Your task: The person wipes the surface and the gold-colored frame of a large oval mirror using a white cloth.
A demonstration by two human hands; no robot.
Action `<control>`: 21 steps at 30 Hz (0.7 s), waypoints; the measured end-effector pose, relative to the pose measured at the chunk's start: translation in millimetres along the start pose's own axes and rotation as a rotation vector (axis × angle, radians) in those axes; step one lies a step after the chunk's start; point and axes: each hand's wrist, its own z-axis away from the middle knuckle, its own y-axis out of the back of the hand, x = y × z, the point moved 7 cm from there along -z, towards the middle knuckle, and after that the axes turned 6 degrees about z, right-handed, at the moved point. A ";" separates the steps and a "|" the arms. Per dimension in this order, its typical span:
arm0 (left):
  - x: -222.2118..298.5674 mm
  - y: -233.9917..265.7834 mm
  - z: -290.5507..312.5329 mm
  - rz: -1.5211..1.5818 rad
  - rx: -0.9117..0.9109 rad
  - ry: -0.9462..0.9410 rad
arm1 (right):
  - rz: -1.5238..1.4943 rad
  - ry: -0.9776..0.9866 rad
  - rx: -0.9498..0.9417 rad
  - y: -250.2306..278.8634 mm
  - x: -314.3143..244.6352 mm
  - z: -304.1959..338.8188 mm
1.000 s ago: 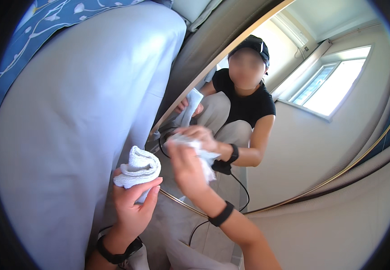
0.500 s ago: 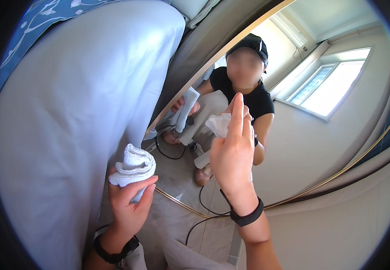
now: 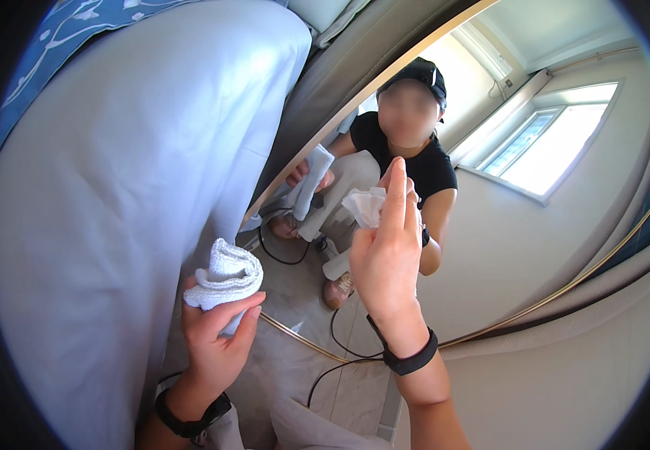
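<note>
A folded white towelling cloth (image 3: 225, 279) is gripped between the thumb and fingers of my left hand (image 3: 216, 349), low beside the bed's skirt. My right hand (image 3: 391, 259) is raised in front of a large mirror (image 3: 482, 247), its fingers long and close together, pointing up. A crumpled white tissue (image 3: 365, 208) shows between that hand's thumb and index finger, and the hand presses it at the glass. Part of the tissue is hidden behind the fingers. The mirror reflects my body, my hands and the cloth.
The bed with a pale grey skirt (image 3: 137, 150) fills the left side, with a blue patterned cover (image 3: 77, 37) on top. A thin gold mirror frame (image 3: 565, 289) curves along the lower right. Black cables (image 3: 325, 379) lie on the grey tiled floor (image 3: 265, 382).
My left hand, with the cloth, has shifted very slightly to the right. My right hand has barely moved on the mirror.
</note>
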 end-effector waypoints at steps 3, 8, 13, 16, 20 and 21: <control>-0.5 0.1 -0.6 0.009 -0.001 0.002 | 0.005 0.016 0.042 1.1 -1.7 0.0; -3.7 3.6 0.0 -0.037 -0.024 -0.020 | -0.029 -0.025 0.250 30.5 6.9 -1.5; -0.6 -0.7 -3.4 0.002 -0.003 -0.015 | -0.097 -0.186 0.768 71.3 48.6 -44.5; -3.3 9.5 -4.2 -0.020 0.006 -0.028 | 0.174 0.127 0.757 44.9 8.6 -56.7; -12.1 20.2 -5.8 0.001 0.035 0.063 | -0.021 0.323 0.580 -17.9 -29.9 -36.6; -11.5 21.8 -5.5 -0.013 0.016 0.070 | -0.041 0.375 0.536 -32.9 -42.3 -27.5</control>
